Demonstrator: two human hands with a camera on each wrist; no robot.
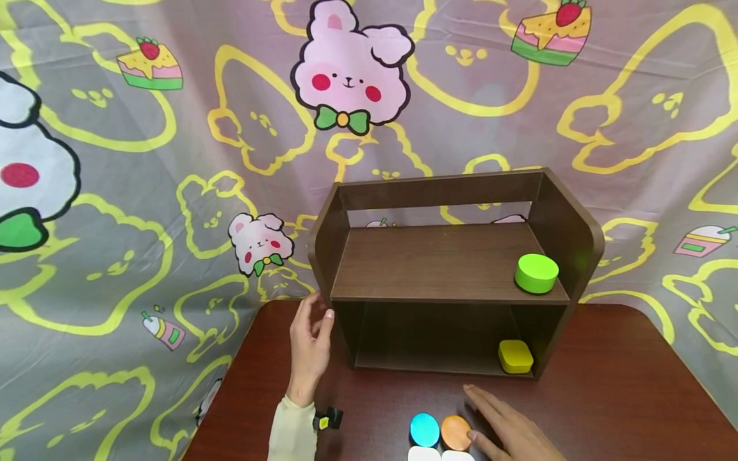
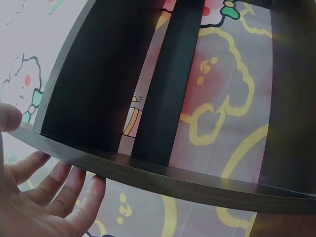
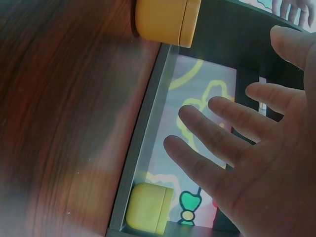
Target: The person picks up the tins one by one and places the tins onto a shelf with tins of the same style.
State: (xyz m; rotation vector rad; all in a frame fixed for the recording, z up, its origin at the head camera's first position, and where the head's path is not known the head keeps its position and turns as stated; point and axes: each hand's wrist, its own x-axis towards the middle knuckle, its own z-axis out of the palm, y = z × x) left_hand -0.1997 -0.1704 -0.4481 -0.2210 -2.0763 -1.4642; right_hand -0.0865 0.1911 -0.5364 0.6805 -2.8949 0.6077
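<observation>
My left hand point(image 1: 311, 346) is at the left side panel of a dark brown two-tier shelf point(image 1: 429, 256). In the left wrist view its fingers point(image 2: 89, 197) reach the panel's outer face, with the thumb near the panel's end. My right hand point(image 1: 507, 429) is over the table before the shelf, fingers spread and nothing in the palm. Its thumb tip overlaps the edge of an orange round container point(image 1: 456, 433) in the head view, while the right wrist view shows them apart. A blue round container point(image 1: 425, 429) stands just left of the orange one.
A bright green round container point(image 1: 537, 273) sits on the upper tier at the right. Below it, a yellow squarish container point(image 1: 516, 356) stands in the lower tier's right corner. Two white-topped pieces point(image 1: 423, 454) show at the bottom edge. A patterned curtain point(image 1: 173, 160) hangs behind the reddish-brown table point(image 1: 623, 378).
</observation>
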